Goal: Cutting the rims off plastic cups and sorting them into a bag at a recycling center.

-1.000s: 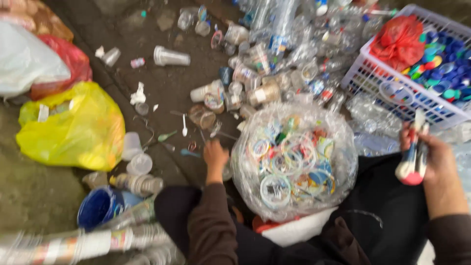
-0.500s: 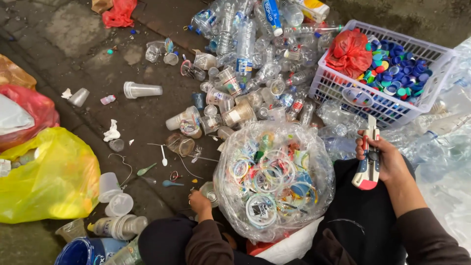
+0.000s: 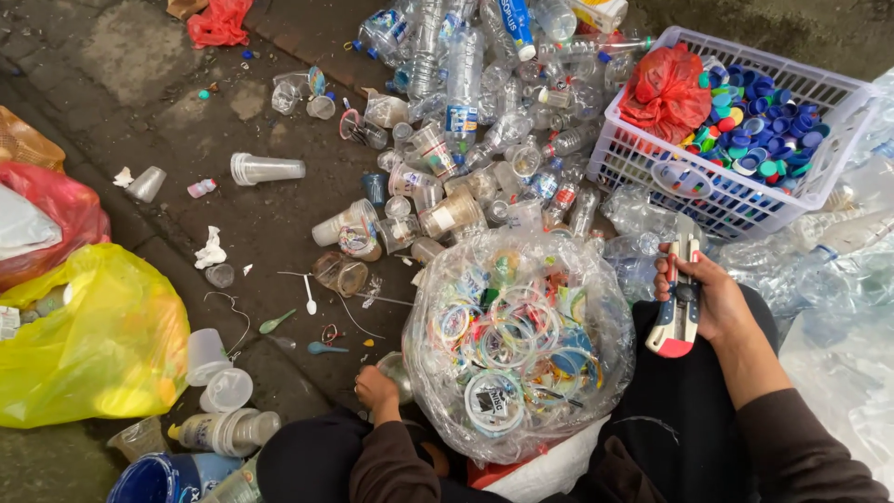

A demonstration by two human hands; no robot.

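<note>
Right hand clamped on a utility knife; left hand closed on a small clear cup beside the ring-filled bag.

We note the right hand [image 3: 712, 298] wrapped fully around a red-and-white utility knife [image 3: 682, 300], fingers shut on its body, held above the lap just below the white basket [image 3: 792, 200] of bottle caps. The left hand [image 3: 375, 389] is curled on a clear plastic cup [image 3: 396, 368] against the clear bag of plastic rings [image 3: 521, 345]. We judge the knife rigid and light, best held mid-handle; the cup thin and crushable, best taken at the rim; the bag soft and slippery.
</note>
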